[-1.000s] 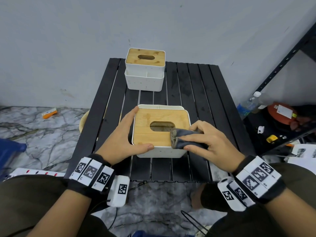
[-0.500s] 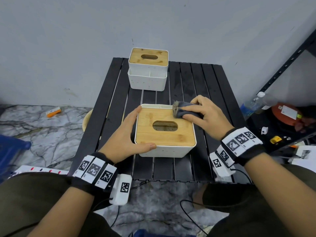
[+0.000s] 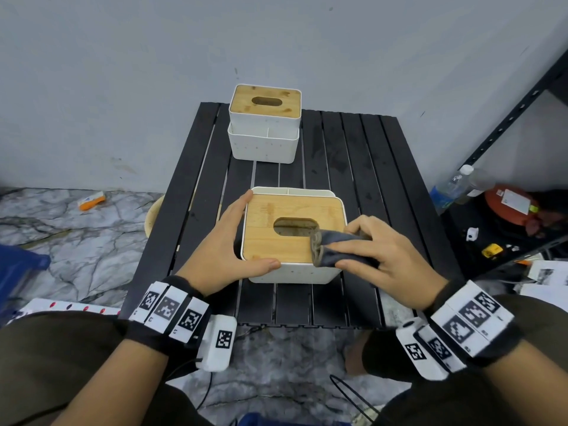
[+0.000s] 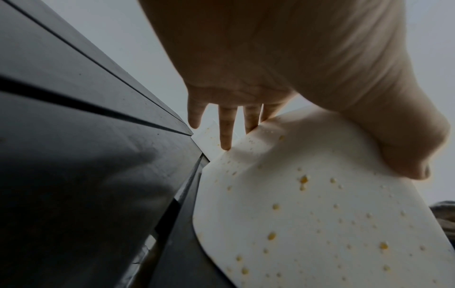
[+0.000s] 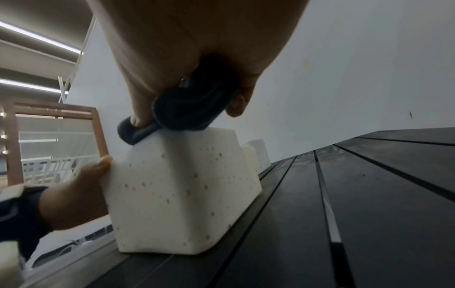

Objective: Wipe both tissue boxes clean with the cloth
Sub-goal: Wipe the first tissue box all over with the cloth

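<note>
The near tissue box (image 3: 267, 241), white with a wooden lid, stands on the black slatted table (image 3: 353, 155). My left hand (image 3: 230, 244) braces its near-left corner, fingers straight along the left wall and thumb along the front. My right hand (image 3: 381, 256) grips a folded dark grey cloth (image 3: 332, 250) and presses it on the lid's near-right corner. In the right wrist view the cloth (image 5: 192, 109) sits on the box's (image 5: 184, 194) top edge. Yellowish specks dot the white walls (image 4: 320, 224). The far tissue box (image 3: 264, 124) stands untouched at the table's back edge.
A black metal shelf at the right holds a plastic bottle (image 3: 451, 189) and a red object (image 3: 510, 204). A beige bowl (image 3: 153, 216) shows under the table's left edge. On the marble floor lie an orange item (image 3: 90, 201) and a power strip (image 3: 61, 305).
My right hand swept the cloth from the lid's near-right corner to its far-right corner and back toward me. The left hand kept its hold.
</note>
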